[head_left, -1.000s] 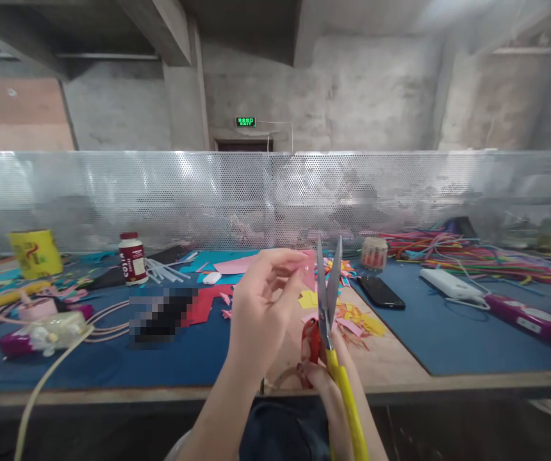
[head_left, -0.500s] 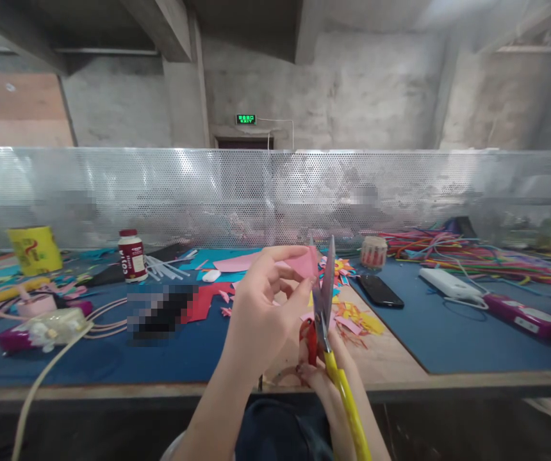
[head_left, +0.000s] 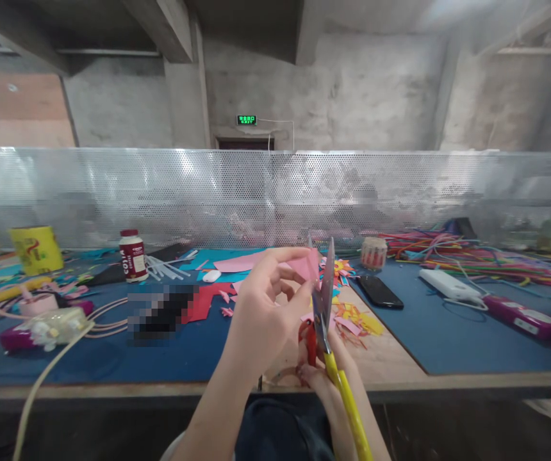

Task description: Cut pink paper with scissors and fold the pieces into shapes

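My left hand [head_left: 261, 307] is raised over the table's near edge and pinches a small piece of pink paper [head_left: 303, 266] between thumb and fingers. My right hand [head_left: 326, 378] sits just below and to the right, closed around the handles of scissors [head_left: 324, 301] with a red and a yellow grip. The grey blades point upward, nearly together, right against the paper's right edge. Paper scraps [head_left: 357, 319] in yellow, pink and orange lie on the bare wooden board behind the hands.
On the blue mat [head_left: 453, 333]: a black phone [head_left: 379, 291], a white power bank [head_left: 450, 284], a purple case [head_left: 525, 316], coloured strips [head_left: 472, 256], a tape roll [head_left: 374, 252]. Left: a glue bottle [head_left: 132, 256], yellow tin [head_left: 36, 250], red paper [head_left: 203, 302]. A perforated metal screen [head_left: 160, 192] bounds the back.
The scissor blades have gone from spread apart to nearly together at the pink paper's edge. My left hand has shifted the paper slightly right, against the blades.
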`<state>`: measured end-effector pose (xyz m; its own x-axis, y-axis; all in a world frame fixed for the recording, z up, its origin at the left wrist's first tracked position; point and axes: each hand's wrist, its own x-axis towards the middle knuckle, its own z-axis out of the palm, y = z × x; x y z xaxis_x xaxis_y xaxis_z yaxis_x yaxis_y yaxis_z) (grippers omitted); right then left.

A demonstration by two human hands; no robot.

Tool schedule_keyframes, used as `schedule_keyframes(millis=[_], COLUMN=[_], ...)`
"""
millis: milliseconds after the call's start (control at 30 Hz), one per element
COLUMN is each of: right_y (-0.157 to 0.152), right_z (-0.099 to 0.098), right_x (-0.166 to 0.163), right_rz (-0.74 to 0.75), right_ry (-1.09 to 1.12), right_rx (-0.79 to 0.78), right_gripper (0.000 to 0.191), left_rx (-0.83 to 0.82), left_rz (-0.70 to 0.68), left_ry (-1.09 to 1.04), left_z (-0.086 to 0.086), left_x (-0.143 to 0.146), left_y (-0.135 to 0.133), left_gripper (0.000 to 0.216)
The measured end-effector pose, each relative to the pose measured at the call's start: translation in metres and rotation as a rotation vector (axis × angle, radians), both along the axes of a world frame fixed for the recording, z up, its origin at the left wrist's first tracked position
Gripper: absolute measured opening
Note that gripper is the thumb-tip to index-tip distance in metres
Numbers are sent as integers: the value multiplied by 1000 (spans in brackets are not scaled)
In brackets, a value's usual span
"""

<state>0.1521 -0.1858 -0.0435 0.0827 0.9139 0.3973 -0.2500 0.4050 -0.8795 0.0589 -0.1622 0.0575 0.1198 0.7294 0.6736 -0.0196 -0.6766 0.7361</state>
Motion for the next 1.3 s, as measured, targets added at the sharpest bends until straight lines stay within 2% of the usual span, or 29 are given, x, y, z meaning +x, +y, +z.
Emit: schedule_keyframes(millis=[467, 733, 1000, 1133, 1300], right_y=[1, 19, 10, 7, 10], right_z=[-5, -21, -9, -7, -9], right_x=[0, 4, -2, -9, -5], right_rz=[-35, -76, -133, -191, -148], right_ry=[-39, -52, -74, -14, -69], right_rx=[6, -62, -15, -8, -14], right_gripper=[36, 36, 42, 34, 28], left_rx=[-22, -16, 14, 43, 60], left_rz=[-20, -22, -10, 1, 12], left_ry=[-7, 12, 15, 38, 38], left_z=[1, 0, 1, 1, 2], left_x=[-1, -1, 0, -1, -1], left_y=[-2, -1, -2, -2, -4], left_gripper=[31, 30, 30, 29, 29])
